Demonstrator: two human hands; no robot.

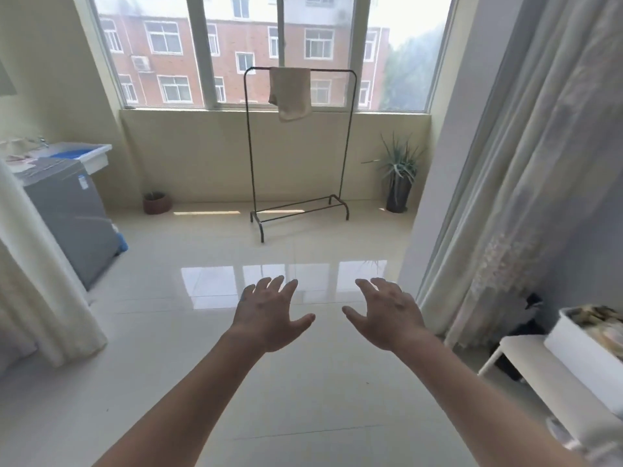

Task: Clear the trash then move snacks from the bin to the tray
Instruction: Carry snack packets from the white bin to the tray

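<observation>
Over the glossy floor [320, 399] I hold left hand [269, 316] and right hand [387, 315] out, palms down, fingers spread, both released, grasping nothing. White bin [580, 353] of snacks [603, 326] sits on white worktop [524, 348], far right, beside curtain [505, 163].

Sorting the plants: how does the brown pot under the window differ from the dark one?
The brown pot is low and wide; the dark pot is tall and narrow. The brown pot's plant barely clears its rim; the dark pot's fans out long spiky leaves. Both stand upright on the floor by the wall.
</observation>
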